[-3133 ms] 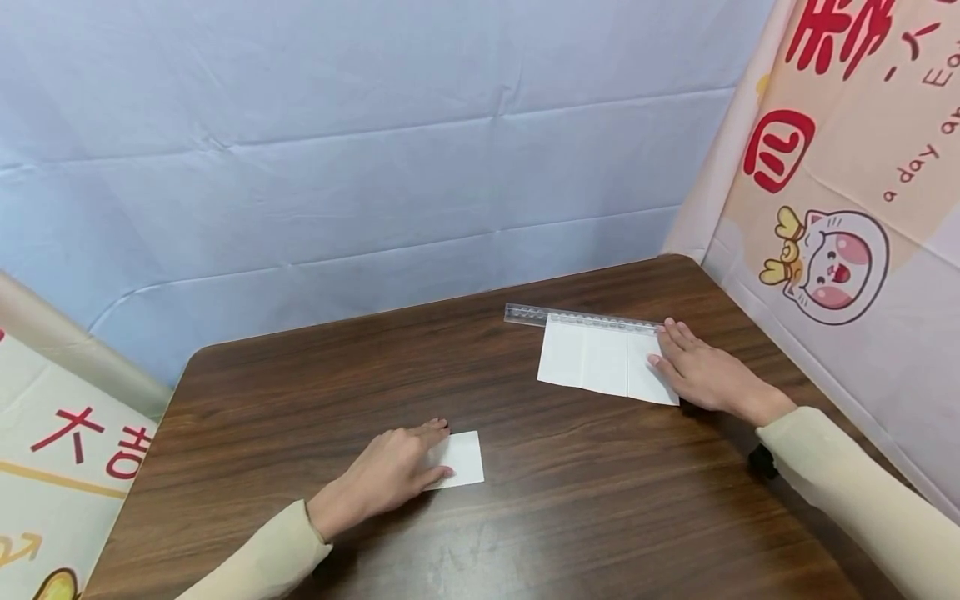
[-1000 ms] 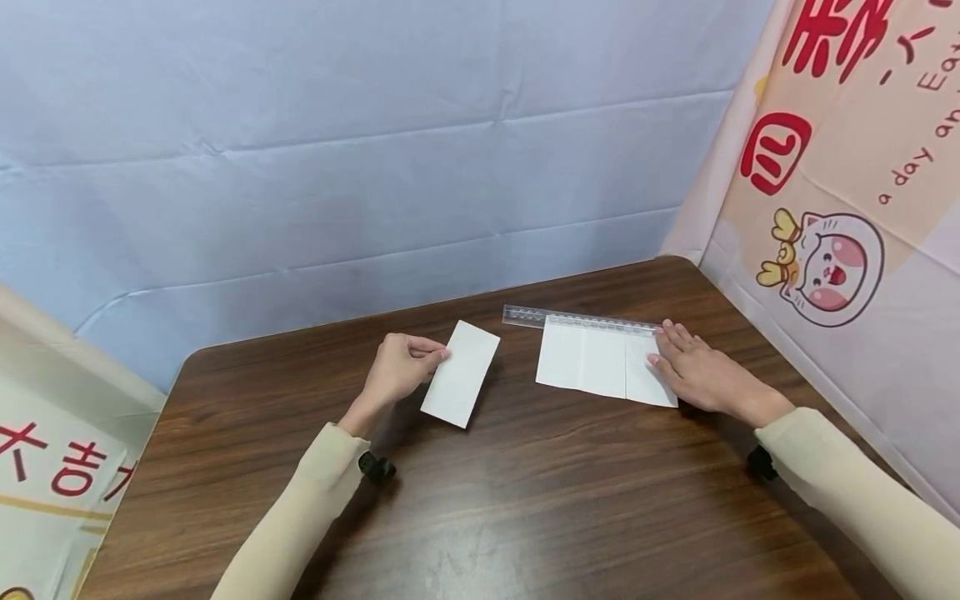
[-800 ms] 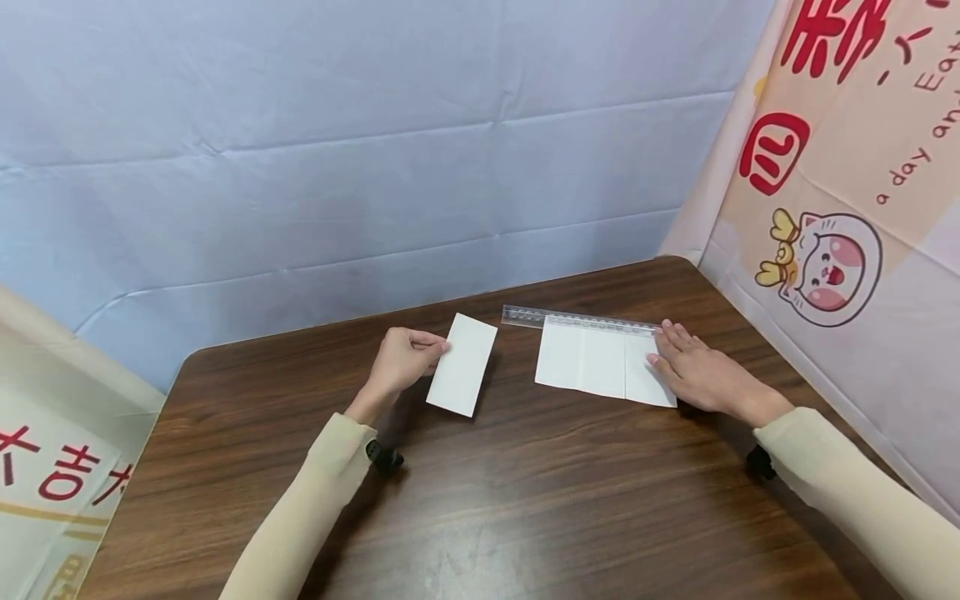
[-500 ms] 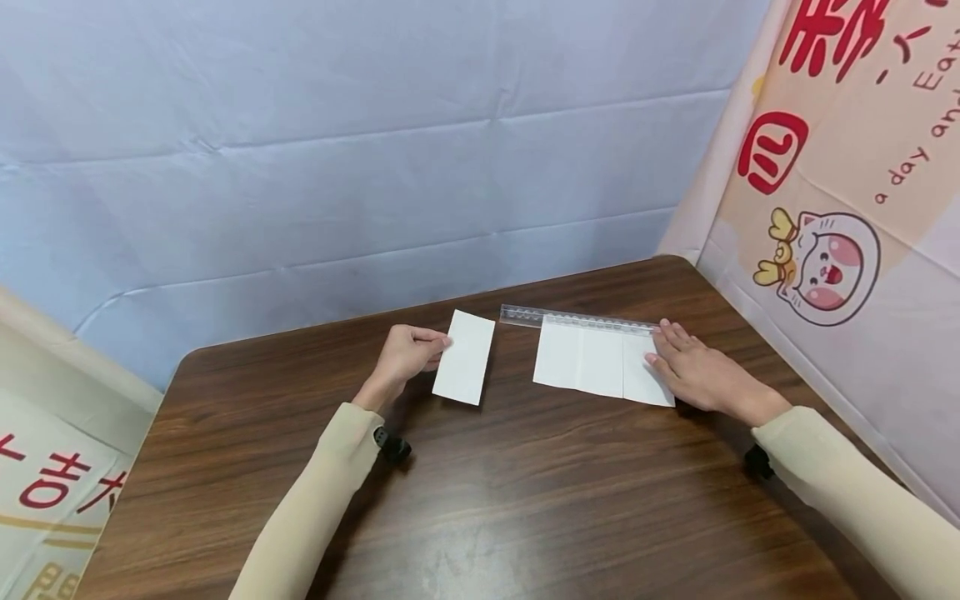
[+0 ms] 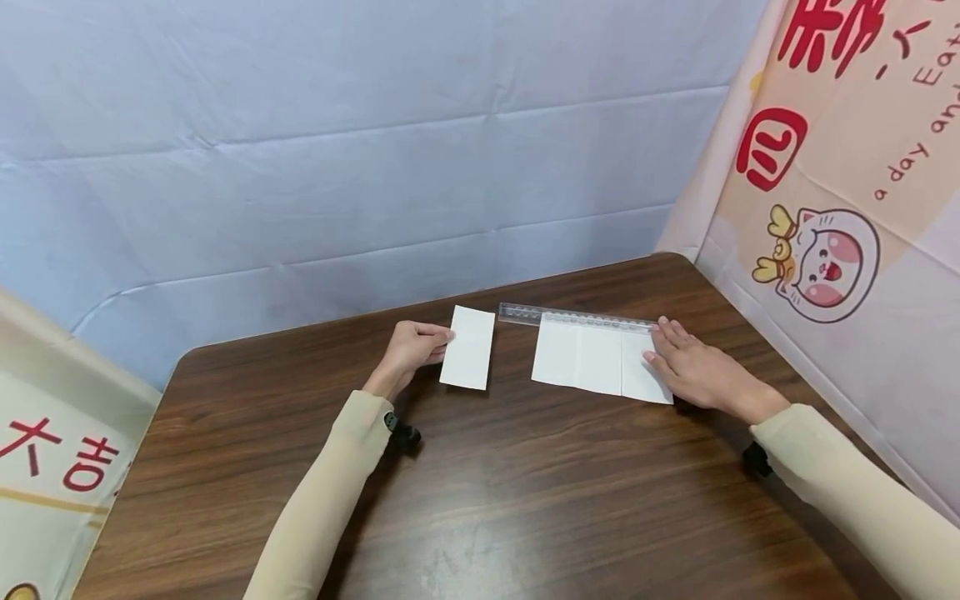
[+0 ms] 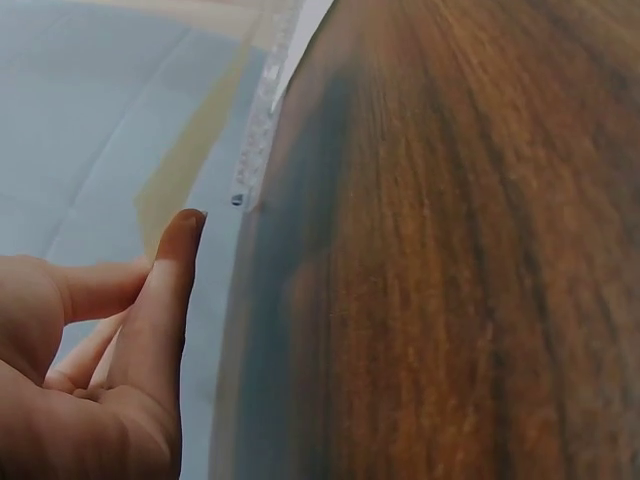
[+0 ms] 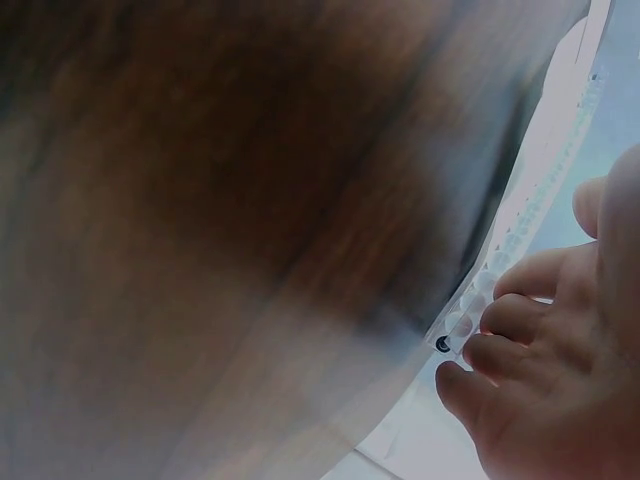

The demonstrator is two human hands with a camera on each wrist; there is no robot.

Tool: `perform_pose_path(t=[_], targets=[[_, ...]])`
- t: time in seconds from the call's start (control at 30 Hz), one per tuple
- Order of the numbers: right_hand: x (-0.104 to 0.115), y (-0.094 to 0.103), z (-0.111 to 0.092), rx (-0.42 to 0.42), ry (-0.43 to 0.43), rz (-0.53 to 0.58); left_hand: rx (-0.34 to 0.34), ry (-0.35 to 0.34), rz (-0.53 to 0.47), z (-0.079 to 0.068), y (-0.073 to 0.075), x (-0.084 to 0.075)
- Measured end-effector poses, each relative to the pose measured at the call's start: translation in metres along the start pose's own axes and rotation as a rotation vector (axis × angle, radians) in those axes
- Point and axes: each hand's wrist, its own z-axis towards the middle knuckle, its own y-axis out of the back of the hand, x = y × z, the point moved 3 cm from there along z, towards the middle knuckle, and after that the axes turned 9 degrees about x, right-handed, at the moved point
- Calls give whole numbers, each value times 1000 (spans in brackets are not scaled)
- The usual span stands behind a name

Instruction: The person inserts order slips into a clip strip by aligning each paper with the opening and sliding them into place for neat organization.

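Between thumb and fingers my left hand point(image 5: 411, 348) pinches a small white rectangular slip of paper point(image 5: 468, 348) by its left edge. The slip is raised off the table, left of the ruler's end. In the left wrist view the slip point(image 6: 188, 150) looks thin and yellowish, held at the fingertips. My right hand point(image 5: 697, 367) lies flat, fingers extended, over the right end of a larger creased white sheet point(image 5: 577, 354) and a clear plastic ruler point(image 5: 525, 313). The ruler lies along the sheet's far edge. In the right wrist view, the fingers rest by the ruler's end point(image 7: 462, 325).
A dark wood-grain table point(image 5: 480, 483) with rounded far corners bears everything. Behind it hangs a pale blue cloth point(image 5: 360, 142); a printed cloth point(image 5: 840, 192) hangs on the right and another point(image 5: 52, 467) on the left. Dark cameras point(image 5: 405, 433) sit at the wrists.
My left hand has lifted the slip from the near part of the table and carried it away from me and rightward, turning it more upright. The right hand, sheet and ruler have stayed put.
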Motion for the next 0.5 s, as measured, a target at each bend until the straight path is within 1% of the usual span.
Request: perform_pose_path(t=[0.13, 0.33, 0.5], targets=[[-1, 1, 0, -5, 2, -4, -2, 20, -36, 6, 0, 3], [0, 1, -1, -16, 5, -2, -28, 55, -90, 14, -1, 5], [-2, 0, -1, -25, 13, -4, -30, 66, -114, 20, -4, 7]])
